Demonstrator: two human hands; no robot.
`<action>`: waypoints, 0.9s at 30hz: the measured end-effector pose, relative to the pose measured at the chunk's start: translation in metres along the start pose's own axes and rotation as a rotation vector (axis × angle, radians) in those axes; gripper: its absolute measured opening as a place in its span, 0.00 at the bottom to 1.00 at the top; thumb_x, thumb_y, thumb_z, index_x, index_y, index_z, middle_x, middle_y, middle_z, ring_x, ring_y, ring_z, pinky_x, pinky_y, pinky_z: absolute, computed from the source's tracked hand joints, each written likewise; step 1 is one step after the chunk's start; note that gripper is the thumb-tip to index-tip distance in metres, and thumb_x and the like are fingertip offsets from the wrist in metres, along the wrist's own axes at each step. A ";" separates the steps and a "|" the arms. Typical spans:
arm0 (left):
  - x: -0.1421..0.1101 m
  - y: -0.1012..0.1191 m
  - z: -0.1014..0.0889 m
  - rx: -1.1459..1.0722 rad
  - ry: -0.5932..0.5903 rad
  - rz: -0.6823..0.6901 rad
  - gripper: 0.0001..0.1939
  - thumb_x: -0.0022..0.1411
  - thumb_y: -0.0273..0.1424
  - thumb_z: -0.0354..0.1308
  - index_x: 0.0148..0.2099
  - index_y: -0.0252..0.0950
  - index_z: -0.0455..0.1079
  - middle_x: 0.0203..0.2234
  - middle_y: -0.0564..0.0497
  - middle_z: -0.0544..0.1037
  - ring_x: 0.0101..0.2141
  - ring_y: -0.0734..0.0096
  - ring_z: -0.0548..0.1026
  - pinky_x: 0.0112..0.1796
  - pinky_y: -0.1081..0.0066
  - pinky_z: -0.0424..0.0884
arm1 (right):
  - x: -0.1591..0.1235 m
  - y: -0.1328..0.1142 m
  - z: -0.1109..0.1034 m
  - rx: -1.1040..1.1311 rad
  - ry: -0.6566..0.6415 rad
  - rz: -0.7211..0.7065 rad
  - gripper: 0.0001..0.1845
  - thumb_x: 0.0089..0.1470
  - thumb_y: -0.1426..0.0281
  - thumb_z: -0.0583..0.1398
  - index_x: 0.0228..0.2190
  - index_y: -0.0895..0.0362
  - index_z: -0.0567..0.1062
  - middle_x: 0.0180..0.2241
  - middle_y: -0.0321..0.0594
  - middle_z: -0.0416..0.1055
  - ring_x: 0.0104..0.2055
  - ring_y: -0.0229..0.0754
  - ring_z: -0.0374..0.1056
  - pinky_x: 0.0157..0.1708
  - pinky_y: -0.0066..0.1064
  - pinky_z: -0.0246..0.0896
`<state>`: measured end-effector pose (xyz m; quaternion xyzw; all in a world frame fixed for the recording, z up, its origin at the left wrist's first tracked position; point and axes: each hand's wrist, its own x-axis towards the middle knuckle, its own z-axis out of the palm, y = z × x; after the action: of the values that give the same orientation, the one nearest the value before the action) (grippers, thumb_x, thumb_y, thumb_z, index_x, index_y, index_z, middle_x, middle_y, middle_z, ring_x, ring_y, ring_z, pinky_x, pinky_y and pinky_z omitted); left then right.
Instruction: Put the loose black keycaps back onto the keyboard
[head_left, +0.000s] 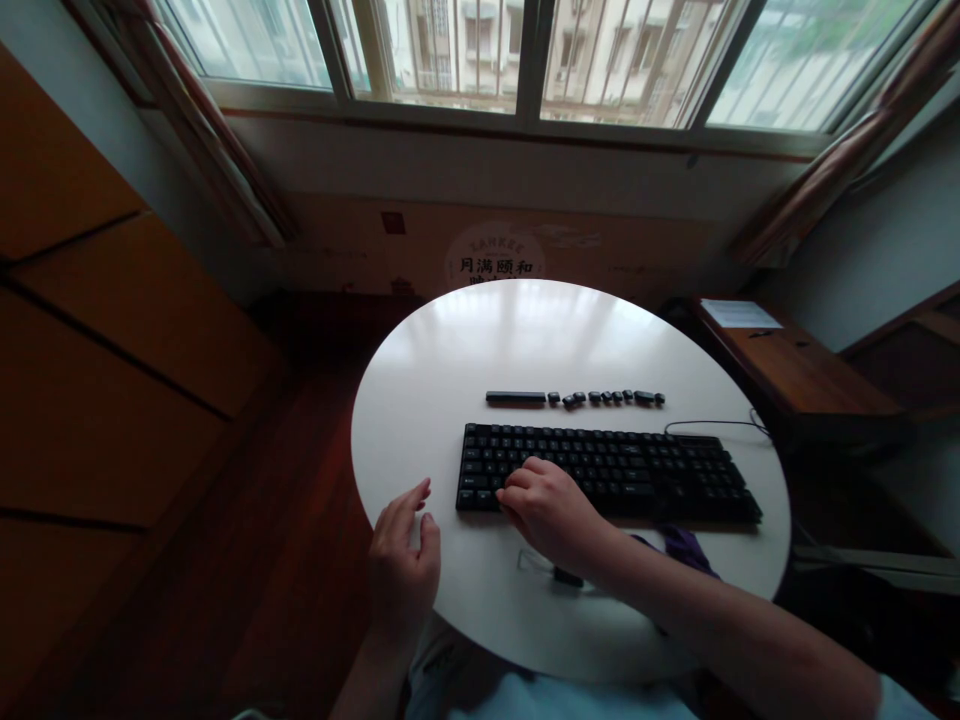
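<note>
A black keyboard [622,475] lies on a round white table [420,400]. My right hand [551,510] is over its lower left part, thumb and fingertips pinched together at the bottom row of keys. Whatever sits between those fingertips is hidden. Off the keyboard's left end, above the table's near left edge, my left hand [405,555] is held with fingers apart and nothing in it. Behind the keyboard runs a row of loose black keycaps [595,398], with a long spacebar keycap [516,398] at its left end.
Near my right forearm lie a thin bent wire [531,556], a small black piece [568,577] and a purple cloth [686,548]. The keyboard's cable [712,423] runs off the right edge. A wooden side table [810,370] with papers [741,314] stands to the right.
</note>
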<state>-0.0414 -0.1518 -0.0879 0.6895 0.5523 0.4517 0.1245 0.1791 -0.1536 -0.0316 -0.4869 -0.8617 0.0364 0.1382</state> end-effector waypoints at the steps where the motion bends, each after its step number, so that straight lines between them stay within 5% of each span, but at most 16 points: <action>1: 0.000 0.000 0.000 0.001 -0.006 -0.003 0.17 0.65 0.27 0.50 0.54 0.34 0.72 0.44 0.44 0.79 0.43 0.62 0.77 0.47 0.59 0.76 | 0.000 -0.003 -0.002 -0.037 -0.017 -0.006 0.12 0.63 0.73 0.58 0.28 0.56 0.76 0.30 0.40 0.72 0.36 0.44 0.62 0.37 0.36 0.54; 5: 0.001 0.002 -0.001 0.003 -0.024 0.005 0.16 0.65 0.27 0.50 0.53 0.35 0.71 0.45 0.44 0.78 0.44 0.61 0.77 0.48 0.58 0.76 | -0.006 -0.011 -0.009 -0.137 -0.057 -0.049 0.03 0.59 0.73 0.61 0.34 0.59 0.77 0.35 0.45 0.72 0.39 0.47 0.61 0.37 0.39 0.53; 8: 0.002 0.004 -0.002 0.002 -0.022 0.012 0.16 0.66 0.27 0.50 0.53 0.35 0.71 0.44 0.44 0.78 0.44 0.61 0.77 0.47 0.58 0.76 | -0.012 -0.004 -0.015 -0.054 -0.023 -0.028 0.10 0.58 0.72 0.62 0.42 0.57 0.78 0.36 0.44 0.72 0.38 0.46 0.62 0.37 0.38 0.54; 15: 0.000 0.007 -0.004 0.095 -0.012 0.124 0.16 0.66 0.25 0.50 0.54 0.34 0.71 0.44 0.44 0.78 0.44 0.59 0.77 0.47 0.56 0.76 | 0.008 0.072 -0.037 0.080 0.239 0.159 0.11 0.59 0.74 0.60 0.40 0.54 0.82 0.36 0.42 0.76 0.39 0.45 0.65 0.42 0.36 0.60; 21: -0.007 0.032 0.002 0.157 -0.177 0.415 0.19 0.64 0.18 0.49 0.53 0.34 0.71 0.45 0.44 0.78 0.47 0.60 0.75 0.49 0.57 0.77 | 0.049 0.131 -0.036 0.054 0.143 0.252 0.11 0.54 0.77 0.62 0.36 0.54 0.83 0.37 0.42 0.78 0.42 0.46 0.68 0.46 0.36 0.61; 27: -0.007 0.045 0.012 0.119 -0.262 0.530 0.20 0.63 0.16 0.48 0.52 0.34 0.73 0.46 0.44 0.78 0.49 0.60 0.75 0.51 0.56 0.77 | 0.084 0.144 -0.023 0.061 0.041 0.212 0.12 0.53 0.75 0.64 0.40 0.54 0.82 0.44 0.42 0.78 0.48 0.47 0.68 0.50 0.38 0.59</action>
<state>-0.0030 -0.1704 -0.0680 0.8682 0.3576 0.3427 0.0318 0.2636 -0.0083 -0.0208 -0.5715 -0.8009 0.0672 0.1658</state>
